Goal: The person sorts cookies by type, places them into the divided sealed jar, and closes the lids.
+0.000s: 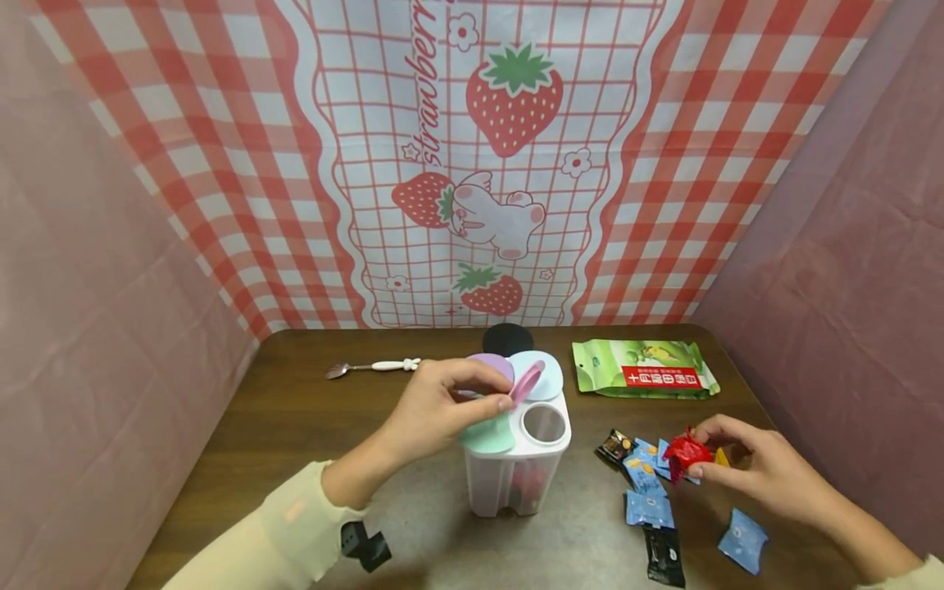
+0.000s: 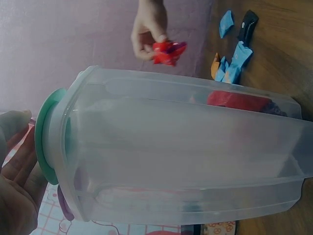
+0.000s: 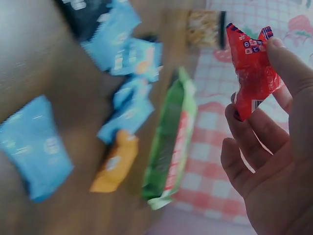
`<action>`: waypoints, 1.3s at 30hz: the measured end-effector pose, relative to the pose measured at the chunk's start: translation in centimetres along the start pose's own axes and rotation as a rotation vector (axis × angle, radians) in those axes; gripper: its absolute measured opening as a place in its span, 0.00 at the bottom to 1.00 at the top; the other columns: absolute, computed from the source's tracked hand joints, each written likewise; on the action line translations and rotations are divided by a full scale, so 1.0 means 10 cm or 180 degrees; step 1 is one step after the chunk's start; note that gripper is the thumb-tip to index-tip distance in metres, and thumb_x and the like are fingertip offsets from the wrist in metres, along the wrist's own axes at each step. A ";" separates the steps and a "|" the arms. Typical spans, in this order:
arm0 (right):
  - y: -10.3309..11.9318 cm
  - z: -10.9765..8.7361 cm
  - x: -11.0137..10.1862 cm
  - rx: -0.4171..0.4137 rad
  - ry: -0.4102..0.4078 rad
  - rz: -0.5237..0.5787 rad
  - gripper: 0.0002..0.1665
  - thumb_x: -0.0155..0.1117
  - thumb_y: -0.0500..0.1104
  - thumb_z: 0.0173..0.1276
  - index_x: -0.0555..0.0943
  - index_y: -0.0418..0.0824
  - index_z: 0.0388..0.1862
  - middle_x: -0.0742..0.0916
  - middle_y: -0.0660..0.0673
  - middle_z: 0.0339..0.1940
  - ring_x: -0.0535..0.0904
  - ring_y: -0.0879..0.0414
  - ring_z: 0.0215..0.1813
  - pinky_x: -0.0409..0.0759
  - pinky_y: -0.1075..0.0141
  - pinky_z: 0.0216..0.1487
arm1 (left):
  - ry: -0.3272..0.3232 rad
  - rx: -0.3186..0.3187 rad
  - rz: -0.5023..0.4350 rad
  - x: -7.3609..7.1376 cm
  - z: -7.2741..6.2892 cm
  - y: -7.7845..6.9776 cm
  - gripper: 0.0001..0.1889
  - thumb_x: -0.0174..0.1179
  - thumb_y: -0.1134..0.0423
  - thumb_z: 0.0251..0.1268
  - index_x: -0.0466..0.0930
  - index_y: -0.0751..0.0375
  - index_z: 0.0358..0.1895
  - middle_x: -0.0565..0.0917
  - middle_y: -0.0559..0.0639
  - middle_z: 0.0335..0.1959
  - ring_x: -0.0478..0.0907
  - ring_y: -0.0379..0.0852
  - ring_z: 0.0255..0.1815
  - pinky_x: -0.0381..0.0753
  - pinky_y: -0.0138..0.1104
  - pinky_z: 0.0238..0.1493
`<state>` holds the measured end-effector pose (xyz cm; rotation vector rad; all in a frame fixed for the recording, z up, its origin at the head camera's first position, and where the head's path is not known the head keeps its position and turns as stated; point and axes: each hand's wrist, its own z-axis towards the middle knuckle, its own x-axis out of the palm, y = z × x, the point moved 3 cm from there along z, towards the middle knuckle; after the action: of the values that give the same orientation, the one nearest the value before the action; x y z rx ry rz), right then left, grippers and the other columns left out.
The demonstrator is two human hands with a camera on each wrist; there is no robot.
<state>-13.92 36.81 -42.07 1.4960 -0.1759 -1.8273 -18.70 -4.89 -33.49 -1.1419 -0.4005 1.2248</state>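
In the head view my left hand (image 1: 440, 399) pinches a pink lid (image 1: 527, 383), tilted up beside the uncovered round opening (image 1: 544, 424) of a clear storage container (image 1: 490, 483). Green (image 1: 488, 436), light blue (image 1: 547, 377) and purple (image 1: 492, 363) lids cover the other openings. Through the container's wall a red packet (image 2: 237, 100) shows at the bottom of one compartment. My right hand (image 1: 770, 467) holds a red-wrapped snack (image 3: 252, 68) between thumb and fingers, above the loose packets to the right of the container.
Blue packets (image 1: 649, 510), black packets (image 1: 664, 557) and an orange one (image 3: 115, 161) lie on the table at right. Behind them is a green snack bag (image 1: 642, 369). A spoon with a white handle (image 1: 391, 365) lies at left. A black-lidded jar (image 1: 507, 338) stands behind the container.
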 end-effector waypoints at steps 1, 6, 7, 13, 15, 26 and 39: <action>0.04 0.05 -0.02 -0.0074 -0.0015 -0.0008 0.25 0.83 0.38 0.54 0.80 0.55 0.46 0.87 0.61 0.38 0.82 0.67 0.37 0.75 0.73 0.29 | 0.0000 0.0000 0.0002 0.00 0.00 0.00 0.06 0.74 0.67 0.61 0.90 0.59 0.41 0.91 0.50 0.38 0.87 0.40 0.39 0.91 0.40 0.41; 0.25 0.26 -0.09 -0.0324 -0.0080 0.0028 0.29 0.84 0.37 0.51 0.80 0.54 0.47 0.86 0.60 0.41 0.82 0.67 0.38 0.79 0.76 0.37 | 0.0000 0.0025 0.0012 0.00 0.01 0.01 0.06 0.74 0.67 0.61 0.90 0.60 0.40 0.91 0.51 0.38 0.87 0.39 0.39 0.91 0.38 0.41; 0.30 0.30 -0.10 -0.0345 -0.0091 0.0023 0.30 0.85 0.37 0.50 0.80 0.54 0.48 0.86 0.59 0.41 0.81 0.66 0.38 0.79 0.77 0.38 | 0.0000 0.0028 0.0011 0.00 0.01 0.01 0.06 0.74 0.67 0.61 0.90 0.60 0.40 0.91 0.51 0.38 0.87 0.39 0.39 0.91 0.38 0.41; 0.60 0.54 -0.15 -0.0452 -0.0141 -0.0027 0.39 0.87 0.40 0.47 0.79 0.50 0.59 0.87 0.58 0.45 0.81 0.67 0.42 0.80 0.77 0.42 | 0.0001 0.0014 0.0043 0.00 0.01 -0.01 0.06 0.74 0.66 0.61 0.91 0.59 0.41 0.91 0.50 0.39 0.87 0.39 0.39 0.91 0.37 0.41; 0.70 0.62 -0.16 -0.0529 -0.0165 -0.0025 0.41 0.88 0.40 0.45 0.80 0.50 0.61 0.87 0.58 0.46 0.81 0.67 0.43 0.81 0.76 0.42 | 0.0000 0.0007 0.0057 0.00 0.01 -0.02 0.06 0.74 0.66 0.61 0.91 0.59 0.41 0.91 0.50 0.39 0.87 0.39 0.39 0.91 0.37 0.41; 1.12 0.97 -0.12 -0.0958 -0.0264 0.0231 0.39 0.88 0.36 0.44 0.84 0.49 0.58 0.88 0.55 0.51 0.82 0.65 0.48 0.85 0.75 0.46 | -0.0011 -0.0008 0.0084 0.00 0.01 -0.04 0.06 0.74 0.66 0.61 0.91 0.59 0.41 0.91 0.49 0.38 0.87 0.38 0.39 0.91 0.36 0.40; 1.46 1.19 0.13 -0.1195 -0.0133 0.0654 0.33 0.89 0.42 0.45 0.83 0.50 0.51 0.87 0.53 0.51 0.82 0.61 0.50 0.80 0.70 0.42 | 0.0016 -0.0041 0.0134 0.00 0.01 -0.03 0.07 0.74 0.64 0.62 0.91 0.58 0.42 0.91 0.49 0.39 0.87 0.39 0.40 0.91 0.36 0.41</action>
<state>-17.81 21.61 -31.53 1.1355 -0.0037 -1.6213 -18.61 -4.85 -33.16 -1.1693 -0.3827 1.2574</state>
